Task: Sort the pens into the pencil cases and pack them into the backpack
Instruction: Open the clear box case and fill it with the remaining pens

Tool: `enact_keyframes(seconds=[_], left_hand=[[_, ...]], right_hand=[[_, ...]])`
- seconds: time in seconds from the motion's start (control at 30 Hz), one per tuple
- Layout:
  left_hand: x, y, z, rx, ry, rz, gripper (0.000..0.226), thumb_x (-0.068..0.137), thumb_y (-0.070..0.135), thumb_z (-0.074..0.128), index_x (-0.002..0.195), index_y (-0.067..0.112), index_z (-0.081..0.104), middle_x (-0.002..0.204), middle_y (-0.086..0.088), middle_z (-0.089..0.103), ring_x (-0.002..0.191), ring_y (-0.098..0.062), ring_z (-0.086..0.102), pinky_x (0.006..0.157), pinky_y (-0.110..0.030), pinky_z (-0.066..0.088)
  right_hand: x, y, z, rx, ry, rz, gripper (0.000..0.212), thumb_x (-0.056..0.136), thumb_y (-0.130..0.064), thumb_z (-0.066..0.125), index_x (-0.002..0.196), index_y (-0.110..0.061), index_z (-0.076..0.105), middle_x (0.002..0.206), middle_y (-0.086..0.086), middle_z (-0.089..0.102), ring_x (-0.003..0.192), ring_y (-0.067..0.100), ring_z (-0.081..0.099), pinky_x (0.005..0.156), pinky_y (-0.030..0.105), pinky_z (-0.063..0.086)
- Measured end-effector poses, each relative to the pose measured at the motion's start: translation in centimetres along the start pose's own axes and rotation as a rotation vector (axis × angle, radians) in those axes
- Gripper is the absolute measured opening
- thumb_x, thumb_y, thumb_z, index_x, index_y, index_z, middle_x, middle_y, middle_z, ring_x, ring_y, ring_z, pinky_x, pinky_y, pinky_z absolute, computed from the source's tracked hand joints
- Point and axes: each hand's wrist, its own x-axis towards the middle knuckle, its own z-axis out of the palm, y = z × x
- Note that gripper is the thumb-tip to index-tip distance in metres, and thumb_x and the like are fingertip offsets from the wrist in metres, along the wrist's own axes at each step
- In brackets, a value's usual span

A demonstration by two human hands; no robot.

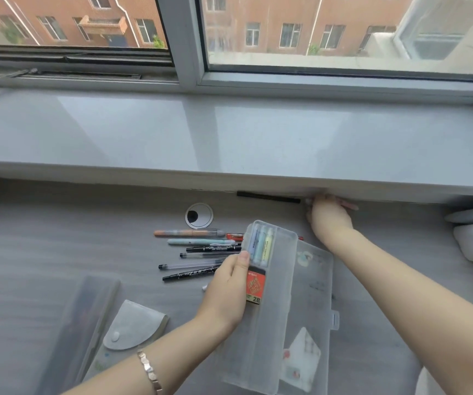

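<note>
Two hands | left hand grips case | right hand outstretched, grasping pen

A home study corner — a grey desk under a window sill, brick flats outside.

Loose pens on grey desk
</note>
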Motion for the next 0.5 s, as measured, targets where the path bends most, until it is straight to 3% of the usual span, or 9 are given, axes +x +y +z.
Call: enact_keyframes(seconds=[0.1,0.2,0.3,0.37,0.5], left_hand=[[0.2,0.3,0.2,-0.011,0.001,0.004,0.034,0.099,0.037,0.030,0.092,0.028,0.062,0.094,0.010,0.068,0.092,-0.006,0.062,0.085,-0.021,0.045],[0.1,0.3,0.1,-0.022,0.013,0.001,0.033,0.099,0.036,0.030,0.088,0.030,0.060,0.089,0.013,0.066,0.086,0.000,0.060,0.075,-0.010,0.044],[-0.4,0.0,-0.2,-0.028,0.021,-0.008,0.032,0.099,0.035,0.031,0.087,0.031,0.060,0.093,0.012,0.067,0.093,-0.006,0.061,0.085,-0.020,0.044],[-0.9,-0.2,-0.5,-0.019,0.036,-0.003,0.032,0.099,0.036,0.031,0.086,0.032,0.060,0.095,0.012,0.067,0.096,-0.006,0.060,0.087,-0.023,0.044],[-2.3,-0.2,-1.5,-0.021,0.051,-0.017,0.031,0.100,0.033,0.030,0.083,0.033,0.057,0.089,0.018,0.062,0.088,0.001,0.057,0.074,-0.010,0.040]], right_hand=[[-0.1,1.2,0.0,0.060,0.062,-0.033,0.037,0.094,-0.017,0.042,0.124,0.004,0.044,0.122,0.028,0.053,0.111,0.041,0.052,0.087,0.041,0.046],[-0.1,3.3,-0.5,0.086,0.127,-0.027,0.032,0.095,-0.017,0.042,0.122,0.001,0.042,0.114,0.023,0.060,0.102,0.039,0.059,0.073,0.036,0.046],[-0.1,5.0,-0.7,0.061,0.112,0.066,0.032,0.099,-0.020,0.034,0.124,-0.003,0.040,0.111,0.023,0.064,0.100,0.037,0.062,0.067,0.034,0.042],[-0.2,5.4,-0.7,0.011,0.066,0.072,0.031,0.098,-0.017,0.033,0.124,-0.003,0.043,0.117,0.021,0.062,0.105,0.035,0.061,0.072,0.034,0.045],[-2.1,5.6,-1.3,-0.043,-0.107,0.031,0.039,0.094,-0.021,0.042,0.132,-0.017,0.046,0.131,0.009,0.055,0.115,0.029,0.057,0.087,0.035,0.048]])
